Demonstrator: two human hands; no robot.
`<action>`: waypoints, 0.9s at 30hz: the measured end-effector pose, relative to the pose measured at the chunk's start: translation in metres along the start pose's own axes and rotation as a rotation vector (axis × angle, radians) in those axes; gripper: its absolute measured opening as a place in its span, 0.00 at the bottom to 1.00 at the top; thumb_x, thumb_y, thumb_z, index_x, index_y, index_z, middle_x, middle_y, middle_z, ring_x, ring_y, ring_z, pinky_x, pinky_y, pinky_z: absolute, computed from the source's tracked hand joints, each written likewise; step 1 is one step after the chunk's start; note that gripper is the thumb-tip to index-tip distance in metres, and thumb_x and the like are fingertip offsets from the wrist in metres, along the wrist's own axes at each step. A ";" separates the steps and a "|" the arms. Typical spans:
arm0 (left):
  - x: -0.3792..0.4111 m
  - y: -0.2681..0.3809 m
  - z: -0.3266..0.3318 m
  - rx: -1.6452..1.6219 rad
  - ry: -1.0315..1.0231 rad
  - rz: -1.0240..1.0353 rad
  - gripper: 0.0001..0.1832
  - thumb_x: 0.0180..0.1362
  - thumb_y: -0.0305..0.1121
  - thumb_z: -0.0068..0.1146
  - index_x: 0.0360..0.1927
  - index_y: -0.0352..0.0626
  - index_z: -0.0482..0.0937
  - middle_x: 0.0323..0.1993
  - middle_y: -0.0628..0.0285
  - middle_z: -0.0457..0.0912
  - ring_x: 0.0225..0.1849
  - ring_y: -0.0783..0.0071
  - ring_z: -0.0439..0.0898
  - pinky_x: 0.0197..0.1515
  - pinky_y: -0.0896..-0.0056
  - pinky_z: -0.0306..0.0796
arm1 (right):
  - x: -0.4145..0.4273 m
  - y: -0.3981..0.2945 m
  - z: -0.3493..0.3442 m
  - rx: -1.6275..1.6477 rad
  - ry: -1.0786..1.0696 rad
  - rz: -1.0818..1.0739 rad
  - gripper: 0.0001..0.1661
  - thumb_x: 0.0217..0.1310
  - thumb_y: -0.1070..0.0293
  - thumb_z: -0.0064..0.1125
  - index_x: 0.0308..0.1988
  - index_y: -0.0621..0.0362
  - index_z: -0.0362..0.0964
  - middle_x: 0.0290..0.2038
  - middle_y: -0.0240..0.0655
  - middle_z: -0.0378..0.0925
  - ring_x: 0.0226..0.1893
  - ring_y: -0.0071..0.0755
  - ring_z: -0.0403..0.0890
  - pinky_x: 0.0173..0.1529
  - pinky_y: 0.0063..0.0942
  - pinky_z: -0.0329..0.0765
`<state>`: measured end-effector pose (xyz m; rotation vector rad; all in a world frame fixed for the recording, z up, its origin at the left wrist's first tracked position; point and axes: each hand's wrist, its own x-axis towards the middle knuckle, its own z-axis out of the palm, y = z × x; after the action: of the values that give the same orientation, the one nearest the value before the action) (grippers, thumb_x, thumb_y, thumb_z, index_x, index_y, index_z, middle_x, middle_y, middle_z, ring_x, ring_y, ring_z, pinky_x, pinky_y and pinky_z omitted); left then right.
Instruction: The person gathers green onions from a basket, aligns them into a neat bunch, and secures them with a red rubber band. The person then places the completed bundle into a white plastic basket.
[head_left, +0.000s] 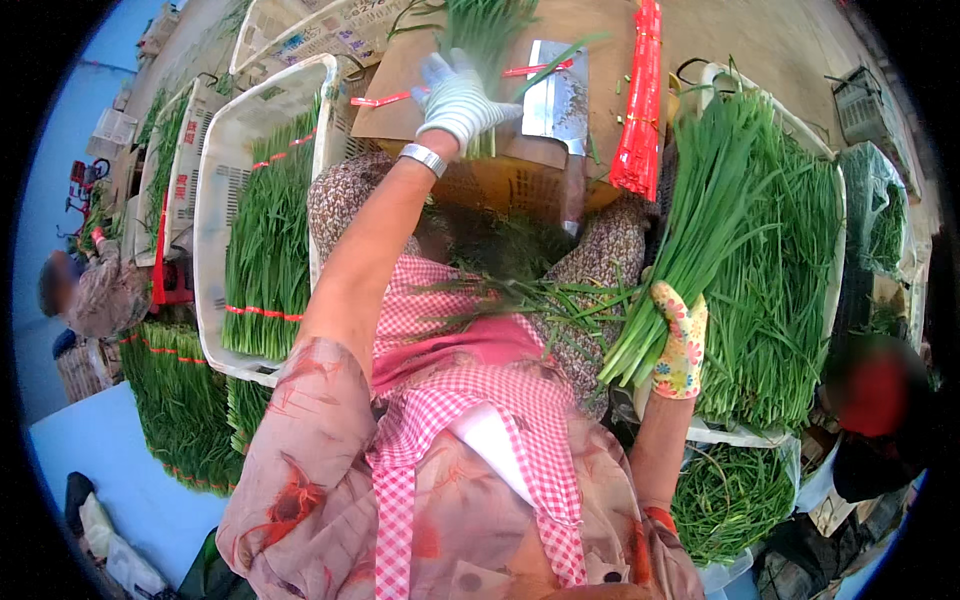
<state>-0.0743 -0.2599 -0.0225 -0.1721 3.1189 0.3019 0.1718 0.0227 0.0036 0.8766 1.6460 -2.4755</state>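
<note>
My left hand (461, 101), in a white striped glove, lies spread over the stem end of a bunch of green leafy stalks (484, 30) on a brown board (397, 67); its thumb points right. My right hand (679, 337), in a flowered glove, grips the lower stems of another bunch of green stalks (697, 202) beside a full crate. Between them, a wide-bladed cleaver (555, 97) lies on the board, with a red tie (536, 69) and a leaf across its blade. Another red tie (382, 99) lies near my left hand. A bundle of red ties (637, 112) rests at the board's right.
A white crate (206, 225) at left holds bunches bound with red ties. The right crate (838, 247) holds loose stalks. Trimmings (577, 300) lie on my lap. A bag of greens (735, 502) stands lower right. Other people (105, 292) (874, 405) sit at both sides.
</note>
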 end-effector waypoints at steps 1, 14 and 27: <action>0.001 0.001 0.002 -0.016 -0.039 -0.024 0.70 0.35 0.67 0.69 0.72 0.36 0.42 0.70 0.32 0.42 0.73 0.41 0.43 0.71 0.41 0.39 | 0.000 -0.001 0.002 -0.003 -0.003 0.002 0.27 0.49 0.75 0.65 0.51 0.63 0.68 0.40 0.35 0.78 0.34 0.28 0.80 0.39 0.27 0.80; -0.003 -0.018 0.032 -0.470 0.285 0.101 0.43 0.50 0.36 0.58 0.68 0.32 0.53 0.59 0.33 0.67 0.60 0.40 0.69 0.63 0.57 0.63 | 0.008 -0.007 0.048 -0.138 -0.040 0.035 0.27 0.50 0.76 0.65 0.51 0.63 0.67 0.40 0.33 0.77 0.36 0.26 0.79 0.42 0.25 0.78; 0.005 -0.037 0.046 -0.904 0.352 0.122 0.37 0.51 0.23 0.60 0.66 0.34 0.59 0.54 0.52 0.77 0.52 0.69 0.76 0.57 0.71 0.68 | 0.137 -0.047 0.217 -0.594 -0.164 -0.543 0.45 0.44 0.57 0.74 0.55 0.71 0.62 0.45 0.45 0.78 0.45 0.39 0.78 0.53 0.33 0.73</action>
<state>-0.0754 -0.2880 -0.0744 -0.0261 3.0256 1.8292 -0.0520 -0.1071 0.0381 0.1617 2.5950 -1.9935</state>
